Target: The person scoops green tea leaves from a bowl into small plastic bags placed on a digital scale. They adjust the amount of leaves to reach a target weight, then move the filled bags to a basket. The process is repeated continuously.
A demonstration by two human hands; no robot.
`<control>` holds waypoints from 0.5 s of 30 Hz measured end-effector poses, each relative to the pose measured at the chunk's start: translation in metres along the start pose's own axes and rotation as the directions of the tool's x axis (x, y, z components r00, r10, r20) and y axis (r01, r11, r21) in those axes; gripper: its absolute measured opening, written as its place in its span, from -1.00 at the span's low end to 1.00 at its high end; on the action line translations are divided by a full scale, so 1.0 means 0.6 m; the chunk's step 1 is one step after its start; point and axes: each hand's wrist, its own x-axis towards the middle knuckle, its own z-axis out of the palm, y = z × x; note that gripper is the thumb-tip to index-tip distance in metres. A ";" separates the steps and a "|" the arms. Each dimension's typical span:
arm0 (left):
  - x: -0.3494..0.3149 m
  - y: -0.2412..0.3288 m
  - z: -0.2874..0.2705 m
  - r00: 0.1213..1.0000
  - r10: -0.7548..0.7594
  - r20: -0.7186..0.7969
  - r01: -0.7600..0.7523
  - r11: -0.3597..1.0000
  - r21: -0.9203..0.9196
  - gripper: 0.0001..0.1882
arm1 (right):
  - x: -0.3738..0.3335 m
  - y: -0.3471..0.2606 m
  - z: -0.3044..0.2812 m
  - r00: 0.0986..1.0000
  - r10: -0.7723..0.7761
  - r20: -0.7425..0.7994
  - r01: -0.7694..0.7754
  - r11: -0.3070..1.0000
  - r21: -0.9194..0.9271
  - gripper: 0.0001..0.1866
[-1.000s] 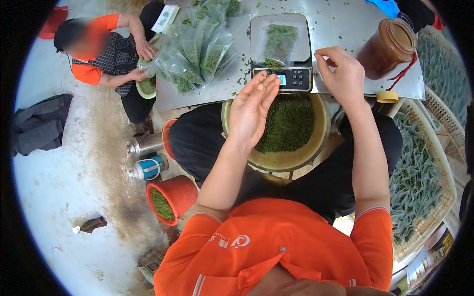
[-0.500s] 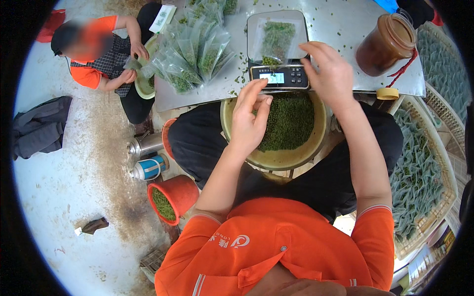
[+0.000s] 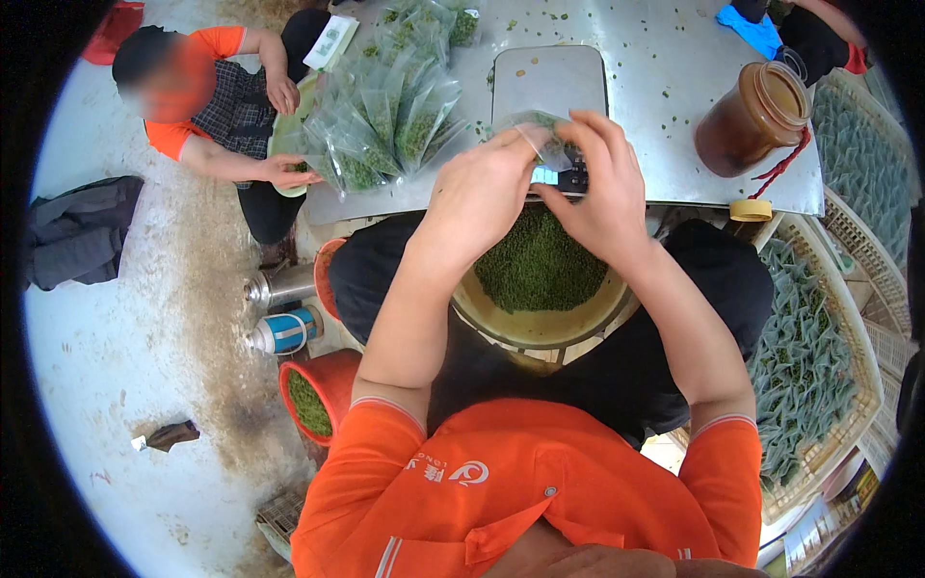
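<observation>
A clear plastic bag (image 3: 547, 135) with green bits inside is tilted between my hands above the near part of a digital scale (image 3: 551, 79). My left hand (image 3: 479, 196) grips the bag's left side, its fingertips partly hidden. My right hand (image 3: 605, 188) curves round the other side, fingertips at the bag and thumb lower down by the scale's display. The scale's metal plate is bare. Below my hands, a round basin (image 3: 540, 326) between my legs contains small green granules (image 3: 542, 265).
Filled clear bags (image 3: 390, 125) lie heaped on the metal table (image 3: 665, 58), left of the scale. A brown jar (image 3: 747, 125) stands at right, near a yellow lid (image 3: 751, 210). Trays of bags (image 3: 800, 356) flank my right. A co-worker (image 3: 207, 106) sits at left behind a basin.
The bag has come off the scale plate into my hands. Both hands have moved closer together. The co-worker's near hand has reached toward the bag heap.
</observation>
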 end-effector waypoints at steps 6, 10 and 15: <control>-0.019 0.025 -0.043 0.995 -0.098 -0.025 0.097 0.994 -0.050 -0.59 | 0.024 0.033 0.022 0.996 -0.010 0.090 0.014 0.999 -0.046 -0.40; -0.049 0.018 -0.019 0.980 -0.165 -0.113 0.137 0.966 -0.220 -0.59 | 0.023 0.038 0.023 0.994 -0.060 0.091 0.068 0.994 -0.082 -0.42; -0.082 0.011 0.013 0.925 -0.218 -0.312 0.123 0.947 -0.296 -0.63 | 0.019 0.037 0.023 0.994 -0.071 0.083 0.080 0.991 -0.111 -0.42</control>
